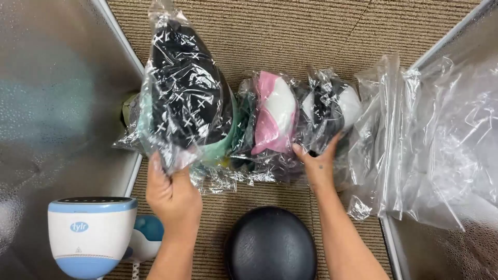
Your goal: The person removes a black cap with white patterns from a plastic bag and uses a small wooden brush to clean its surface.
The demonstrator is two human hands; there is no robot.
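The left hand [174, 194] gripped a bagged black cap [184, 88] with white crosses and a mint brim, fingers clamped on its lower edge, left of the pink cap [275, 114]. The right hand [319, 166] pressed spread fingers on a black-and-white cap [332, 109] right of the pink one. Crinkled plastic blurred the caps' details.

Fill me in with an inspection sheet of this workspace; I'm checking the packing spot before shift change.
Surface: ribbed tan carpet between two grey panels.
Job's things: black cross-patterned item in a clear bag, lifted; a row of bagged items stands behind it, among them a pink and white one and a black and white one.
Clutter: empty clear bags at the right panel; round black object; white and blue appliance.
Grippers: left hand grips the lifted bag; right hand touches the black and white one, fingers spread.
Cables: nothing seen.
Surroundings: nothing seen.
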